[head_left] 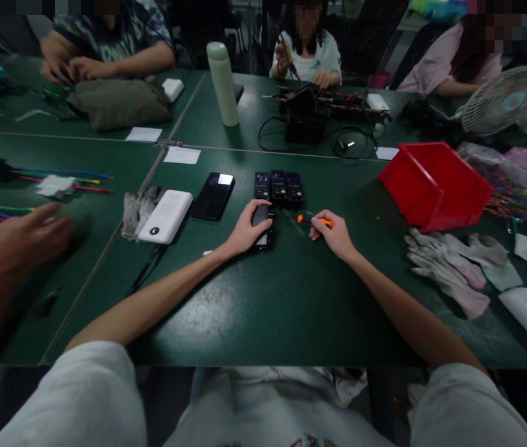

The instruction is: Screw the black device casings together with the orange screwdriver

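Note:
My left hand point(247, 231) is closed around a small black box-shaped device point(261, 217) lying on the green table. Its thumb and index finger press on either side of the device. My right hand point(333, 236) grips an orange-handled screwdriver point(310, 219) whose tip end points left toward that device, apart from it. Just beyond my left hand, a row of three similar black devices point(279, 185) with small screens stands side by side. To the left of them lies a black smartphone point(213, 196).
A white power bank point(166, 216) rests on grey gloves at left. On the right are a red bin point(435, 186), work gloves point(454, 267) and a fan point(503, 102). A pale green bottle point(223, 84) stands farther back. A co-worker's hand point(21, 242) reaches in from the left.

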`<state>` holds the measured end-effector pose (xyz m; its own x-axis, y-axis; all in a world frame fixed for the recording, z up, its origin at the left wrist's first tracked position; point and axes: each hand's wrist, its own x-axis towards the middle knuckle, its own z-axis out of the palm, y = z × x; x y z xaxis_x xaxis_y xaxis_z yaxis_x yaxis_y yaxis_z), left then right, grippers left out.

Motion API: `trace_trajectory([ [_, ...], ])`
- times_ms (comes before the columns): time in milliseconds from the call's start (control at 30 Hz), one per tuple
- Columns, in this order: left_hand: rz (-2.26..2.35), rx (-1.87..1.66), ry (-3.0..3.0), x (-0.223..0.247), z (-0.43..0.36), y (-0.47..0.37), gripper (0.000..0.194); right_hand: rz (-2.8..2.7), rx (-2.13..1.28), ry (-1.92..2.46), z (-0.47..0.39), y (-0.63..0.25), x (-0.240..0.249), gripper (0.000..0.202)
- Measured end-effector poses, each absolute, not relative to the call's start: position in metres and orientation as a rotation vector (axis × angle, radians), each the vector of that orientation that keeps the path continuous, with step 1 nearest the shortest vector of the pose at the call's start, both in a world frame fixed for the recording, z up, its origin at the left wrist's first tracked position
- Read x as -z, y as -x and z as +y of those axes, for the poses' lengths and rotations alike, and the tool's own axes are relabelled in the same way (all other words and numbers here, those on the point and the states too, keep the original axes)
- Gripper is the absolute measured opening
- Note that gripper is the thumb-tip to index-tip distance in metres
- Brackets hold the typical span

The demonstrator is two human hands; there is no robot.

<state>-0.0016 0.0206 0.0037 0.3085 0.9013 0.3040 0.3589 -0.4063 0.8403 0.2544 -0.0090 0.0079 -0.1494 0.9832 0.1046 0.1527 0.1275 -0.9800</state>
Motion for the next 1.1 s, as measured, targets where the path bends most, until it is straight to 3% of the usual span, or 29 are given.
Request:
trace_trajectory([
  [1100,1.127,-1.050,-1.936,-0.0019,0.0216,0.0012,0.037,-1.505,-1.117,1.198,-0.0094,-0.2531,-0.0097,0.031],
])
